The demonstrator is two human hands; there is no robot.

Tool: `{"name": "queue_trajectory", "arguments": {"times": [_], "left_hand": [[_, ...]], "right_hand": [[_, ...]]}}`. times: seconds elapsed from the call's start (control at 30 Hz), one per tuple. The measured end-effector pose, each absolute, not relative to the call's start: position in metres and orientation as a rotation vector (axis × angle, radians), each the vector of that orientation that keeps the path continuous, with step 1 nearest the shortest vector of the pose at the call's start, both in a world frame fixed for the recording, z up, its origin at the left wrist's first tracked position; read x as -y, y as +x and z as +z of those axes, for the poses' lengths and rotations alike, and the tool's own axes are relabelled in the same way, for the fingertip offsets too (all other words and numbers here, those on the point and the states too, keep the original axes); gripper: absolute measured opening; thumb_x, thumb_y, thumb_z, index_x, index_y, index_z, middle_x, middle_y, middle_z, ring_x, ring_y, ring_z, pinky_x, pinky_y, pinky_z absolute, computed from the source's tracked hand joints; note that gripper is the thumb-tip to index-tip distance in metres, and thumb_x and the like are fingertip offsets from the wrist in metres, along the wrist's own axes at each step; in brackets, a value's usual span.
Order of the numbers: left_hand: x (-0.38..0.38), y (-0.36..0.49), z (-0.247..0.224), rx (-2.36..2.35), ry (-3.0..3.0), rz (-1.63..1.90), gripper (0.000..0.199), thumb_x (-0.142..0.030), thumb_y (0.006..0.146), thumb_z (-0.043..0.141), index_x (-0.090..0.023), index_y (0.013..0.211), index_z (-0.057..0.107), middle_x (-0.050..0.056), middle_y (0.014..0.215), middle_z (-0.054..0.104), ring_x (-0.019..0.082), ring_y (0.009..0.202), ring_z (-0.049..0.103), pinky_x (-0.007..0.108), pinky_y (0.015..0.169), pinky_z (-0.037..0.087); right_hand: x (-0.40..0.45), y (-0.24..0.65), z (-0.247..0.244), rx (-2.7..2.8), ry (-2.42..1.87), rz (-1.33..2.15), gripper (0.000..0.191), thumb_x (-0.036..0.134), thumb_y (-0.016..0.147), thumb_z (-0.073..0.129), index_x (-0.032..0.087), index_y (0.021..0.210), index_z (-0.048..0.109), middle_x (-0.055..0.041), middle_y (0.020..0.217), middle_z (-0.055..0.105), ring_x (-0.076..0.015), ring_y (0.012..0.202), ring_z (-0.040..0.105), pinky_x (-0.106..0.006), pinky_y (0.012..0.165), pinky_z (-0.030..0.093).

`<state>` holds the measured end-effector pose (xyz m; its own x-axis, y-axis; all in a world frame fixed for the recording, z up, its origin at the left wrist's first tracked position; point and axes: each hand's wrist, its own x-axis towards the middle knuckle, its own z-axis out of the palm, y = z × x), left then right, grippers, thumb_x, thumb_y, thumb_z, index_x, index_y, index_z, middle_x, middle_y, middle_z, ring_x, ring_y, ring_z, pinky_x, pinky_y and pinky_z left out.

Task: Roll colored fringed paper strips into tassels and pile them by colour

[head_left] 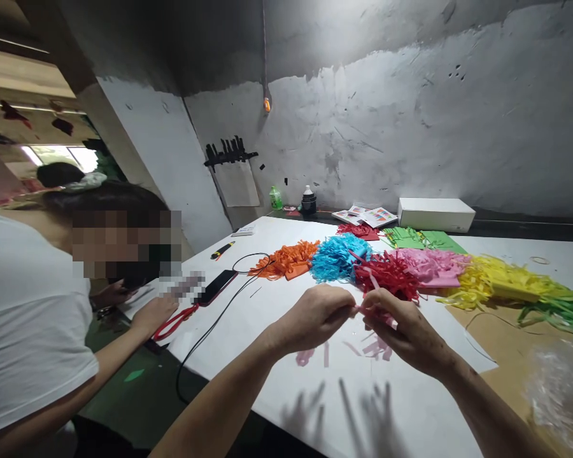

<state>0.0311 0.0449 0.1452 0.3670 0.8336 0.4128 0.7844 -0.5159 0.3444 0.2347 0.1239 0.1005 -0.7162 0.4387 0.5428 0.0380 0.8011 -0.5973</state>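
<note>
Above the near part of the white table, both hands meet at a thin twisted piece of pink fringe strips (pixel 377 346). My left hand (pixel 312 315) is closed on one end, thumb and fingers pressed together. Pinching the other end, my right hand (pixel 405 327) has its fingers curled, and loose pink strips dangle beneath both hands. Just beyond them lies a red fringe bundle (pixel 389 273). A light blue bundle (pixel 337 257) and an orange bundle (pixel 291 259) are to its left. A pink bundle (pixel 432 267) and a yellow bundle (pixel 501 280) spread to its right.
At left, a person in a white top (pixel 33 318) leans over the table edge. A phone (pixel 217 287) with a red strap and a black cable (pixel 219 318) lie nearby. A cutter knife (pixel 223 250) is farther back. Clear plastic (pixel 561 388) sits at right, a white box (pixel 434 214) at the wall.
</note>
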Motion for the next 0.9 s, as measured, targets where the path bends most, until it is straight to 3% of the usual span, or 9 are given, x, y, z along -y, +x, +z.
{"name": "queue_trajectory", "arguments": {"times": [0.17,0.37,0.47,0.53,0.67,0.77,0.9], "left_hand": [[-0.037,0.007,0.164,-1.693,2.418,0.859,0.027,-0.028,0.098,0.046,-0.017,0.078,0.059,0.000,0.069,0.058,0.013,0.063,0.051,0.023,0.058,0.036],[-0.030,-0.016,0.169,-1.878,2.368,0.861,0.028,-0.025,0.097,0.044,-0.017,0.072,0.054,-0.003,0.065,0.052,0.012,0.060,0.048,0.023,0.058,0.034],[-0.033,-0.005,0.161,-1.939,2.476,0.756,0.027,-0.021,0.096,0.045,-0.018,0.070,0.053,-0.002,0.065,0.053,0.013,0.059,0.047,0.024,0.058,0.032],[-0.035,0.009,0.155,-1.889,2.578,0.671,0.027,-0.019,0.097,0.044,-0.018,0.072,0.054,0.000,0.067,0.057,0.014,0.060,0.049,0.025,0.058,0.032],[-0.034,0.028,0.150,-1.714,2.688,0.647,0.029,-0.021,0.100,0.040,-0.018,0.076,0.056,0.001,0.070,0.060,0.015,0.063,0.051,0.027,0.059,0.035],[-0.031,0.031,0.150,-1.619,2.650,0.686,0.027,-0.022,0.101,0.042,-0.018,0.078,0.056,0.001,0.072,0.060,0.014,0.064,0.052,0.026,0.060,0.036],[-0.028,0.029,0.144,-1.472,2.568,0.695,0.025,-0.023,0.101,0.044,-0.018,0.080,0.055,0.001,0.074,0.060,0.013,0.065,0.050,0.024,0.060,0.036]], "right_hand": [[-0.142,0.256,0.059,2.268,-0.455,0.488,0.018,0.029,0.103,0.043,0.021,0.098,0.059,-0.0035,0.082,0.064,-0.0178,0.070,0.057,-0.027,0.064,0.044],[-0.172,0.288,0.034,2.427,-0.712,0.051,0.022,0.019,0.094,0.047,0.018,0.097,0.069,-0.0127,0.092,0.070,-0.0282,0.083,0.063,-0.040,0.072,0.050],[-0.159,0.273,0.058,2.348,-0.602,0.193,0.026,0.024,0.094,0.054,0.017,0.117,0.065,-0.0144,0.111,0.068,-0.0298,0.102,0.062,-0.045,0.086,0.052],[-0.143,0.253,0.079,2.237,-0.452,0.382,0.026,0.027,0.098,0.053,0.020,0.122,0.063,-0.0130,0.115,0.066,-0.0260,0.106,0.061,-0.040,0.089,0.053],[-0.119,0.218,0.103,2.161,-0.247,0.534,0.017,0.022,0.099,0.053,0.021,0.110,0.066,-0.0097,0.101,0.066,-0.0219,0.093,0.062,-0.033,0.078,0.053],[-0.115,0.213,0.102,2.139,-0.258,0.696,0.014,0.019,0.098,0.051,0.020,0.092,0.064,-0.0039,0.082,0.065,-0.0165,0.073,0.059,-0.027,0.065,0.046],[-0.115,0.221,0.094,2.164,-0.315,0.916,0.014,0.020,0.094,0.053,0.019,0.083,0.061,0.0009,0.070,0.058,-0.0127,0.062,0.050,-0.024,0.057,0.038]]}}
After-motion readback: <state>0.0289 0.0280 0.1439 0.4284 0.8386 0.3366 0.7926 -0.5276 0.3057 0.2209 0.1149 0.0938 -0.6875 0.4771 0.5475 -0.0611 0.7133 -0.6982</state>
